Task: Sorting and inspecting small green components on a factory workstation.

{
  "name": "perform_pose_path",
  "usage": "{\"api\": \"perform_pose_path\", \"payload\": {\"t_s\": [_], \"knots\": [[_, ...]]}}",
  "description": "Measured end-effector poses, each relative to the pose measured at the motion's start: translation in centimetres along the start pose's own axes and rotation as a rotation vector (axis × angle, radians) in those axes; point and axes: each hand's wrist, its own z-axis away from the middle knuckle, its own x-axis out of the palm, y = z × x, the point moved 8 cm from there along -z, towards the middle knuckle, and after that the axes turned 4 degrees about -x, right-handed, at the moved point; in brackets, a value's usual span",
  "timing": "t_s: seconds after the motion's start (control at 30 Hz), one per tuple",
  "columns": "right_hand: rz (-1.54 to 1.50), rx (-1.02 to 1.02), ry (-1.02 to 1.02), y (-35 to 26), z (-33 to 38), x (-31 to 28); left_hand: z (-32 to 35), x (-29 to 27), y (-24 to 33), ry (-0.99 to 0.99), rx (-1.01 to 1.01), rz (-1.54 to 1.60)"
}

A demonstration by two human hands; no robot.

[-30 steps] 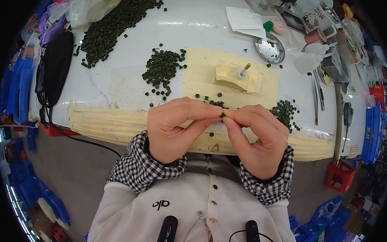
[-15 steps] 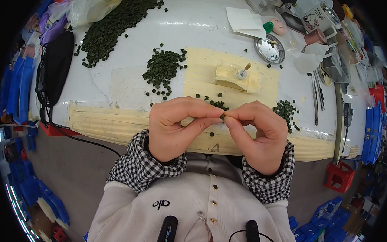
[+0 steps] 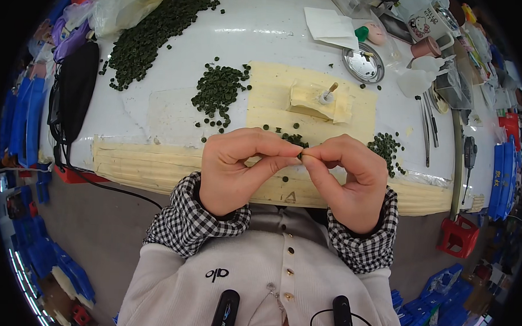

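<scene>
Between the fingertips of my left hand [image 3: 238,165] and my right hand [image 3: 349,177] is one small dark green round piece [image 3: 300,156], mostly covered by the fingers. Both hands pinch it from either side, just above the table's near edge. Behind the fingertips lie several loose green pieces [image 3: 290,139] of the same sort. A mid-sized pile of them [image 3: 220,92] is beyond my left hand, and a smaller pile [image 3: 385,150] sits beside my right hand. Past the hands, a taped yellowish block [image 3: 312,104] holds a small upright pot with a brown stick in it.
A large heap of green pieces [image 3: 153,38] spreads at the far left, next to a black pouch [image 3: 75,93]. On the right are a round metal dish [image 3: 363,64], tweezers [image 3: 426,134], a mug [image 3: 425,25] and a pink spool [image 3: 425,48]. Beige tape covers the table's front edge [image 3: 134,164].
Almost nothing differs. The hands keep the same pinch over the same spot, with only a very slight shift of the fingers.
</scene>
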Motion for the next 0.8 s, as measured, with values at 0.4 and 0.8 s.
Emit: {"api": "perform_pose_path", "payload": {"t_s": [0.4, 0.8], "knots": [[0.419, 0.076, 0.307, 1.0, 2.4, -7.7, 0.2, -0.4, -1.0, 0.083, -0.126, 0.128], [0.831, -0.135, 0.051, 0.8, 1.5, -3.3, 0.2, -0.6, -1.3, 0.1, -0.142, 0.194]]}}
